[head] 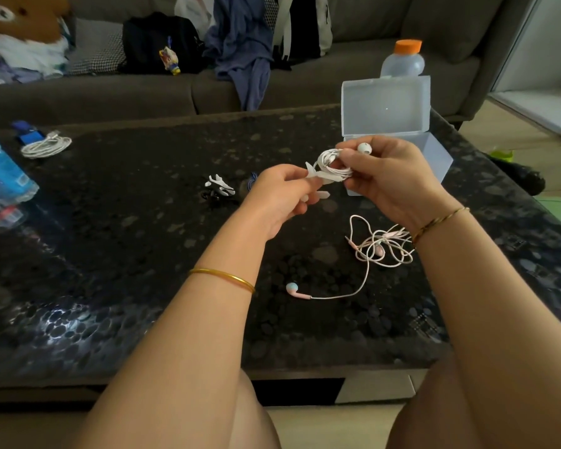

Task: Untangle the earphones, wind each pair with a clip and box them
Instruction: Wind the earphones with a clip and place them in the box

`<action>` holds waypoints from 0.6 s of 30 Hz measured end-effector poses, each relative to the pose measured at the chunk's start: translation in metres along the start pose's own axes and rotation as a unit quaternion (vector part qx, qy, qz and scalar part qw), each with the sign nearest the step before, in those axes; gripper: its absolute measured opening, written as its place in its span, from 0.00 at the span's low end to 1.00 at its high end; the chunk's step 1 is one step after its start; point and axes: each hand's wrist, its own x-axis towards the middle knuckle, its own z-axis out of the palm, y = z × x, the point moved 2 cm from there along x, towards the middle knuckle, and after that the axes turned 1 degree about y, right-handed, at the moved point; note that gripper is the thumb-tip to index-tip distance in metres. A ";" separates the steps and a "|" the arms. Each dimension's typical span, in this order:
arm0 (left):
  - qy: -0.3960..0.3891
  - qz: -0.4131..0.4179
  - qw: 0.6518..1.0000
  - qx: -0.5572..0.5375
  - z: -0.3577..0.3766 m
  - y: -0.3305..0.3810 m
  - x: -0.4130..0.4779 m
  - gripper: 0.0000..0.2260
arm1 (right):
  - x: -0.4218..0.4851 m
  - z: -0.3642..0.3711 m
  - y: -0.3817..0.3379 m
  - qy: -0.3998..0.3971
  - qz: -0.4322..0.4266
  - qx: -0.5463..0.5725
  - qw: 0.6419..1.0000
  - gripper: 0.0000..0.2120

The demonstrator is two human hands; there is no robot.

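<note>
Frame centre: right hand (386, 176) fingers curled round white earphones (332, 163) coil, left hand (282, 192) pinching clip (314, 175). Coil could spring loose if clip slips. Pink earphones (379, 246) tangled lower right, box (392, 124) open behind.

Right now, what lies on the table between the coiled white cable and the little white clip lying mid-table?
Nothing: in the head view, only bare dark tabletop runs from the coiled white cable to the white clip.

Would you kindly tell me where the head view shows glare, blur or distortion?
Head view: glare whitens the table near left; the blue bottle at the left edge is blurred and stretched; the white earphones at centre look sharp.
</note>
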 end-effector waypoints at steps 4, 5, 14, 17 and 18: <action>-0.009 0.003 1.000 -0.003 -0.001 0.003 -0.004 0.08 | 0.000 -0.001 -0.002 -0.005 -0.030 -0.012 0.999 0.03; -0.009 0.004 1.000 0.004 -0.002 0.004 -0.004 0.08 | 0.000 -0.001 -0.002 -0.005 -0.038 -0.017 0.999 0.03; -0.061 0.085 0.990 0.098 0.008 0.007 -0.009 0.04 | 0.004 -0.005 0.001 0.032 -0.068 -0.022 0.997 0.04; -0.047 0.152 0.977 0.140 0.008 0.009 -0.012 0.03 | 0.003 -0.004 0.001 0.026 -0.075 -0.026 0.997 0.03; -0.048 0.170 0.975 0.135 0.008 0.010 -0.012 0.03 | 0.003 -0.003 0.000 0.026 -0.077 -0.026 0.996 0.03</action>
